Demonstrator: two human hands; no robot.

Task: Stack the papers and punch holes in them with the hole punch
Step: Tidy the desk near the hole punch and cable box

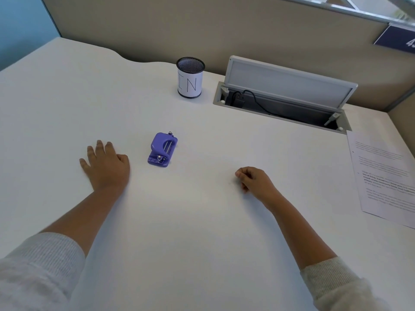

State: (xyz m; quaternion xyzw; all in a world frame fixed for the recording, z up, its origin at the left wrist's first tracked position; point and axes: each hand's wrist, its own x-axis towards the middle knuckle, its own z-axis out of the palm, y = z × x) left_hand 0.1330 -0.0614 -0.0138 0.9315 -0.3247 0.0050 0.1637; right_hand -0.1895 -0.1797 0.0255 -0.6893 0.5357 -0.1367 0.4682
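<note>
Printed papers run off the right edge, their text too blurred to read; the blue sign is cropped, its white characters illegible.

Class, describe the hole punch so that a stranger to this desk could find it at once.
Start at the white desk and find the mesh cup marked IN near its back edge. Nearer the person, just right of the flat left hand, lies the hole punch. It is the only purple thing there.
</note>
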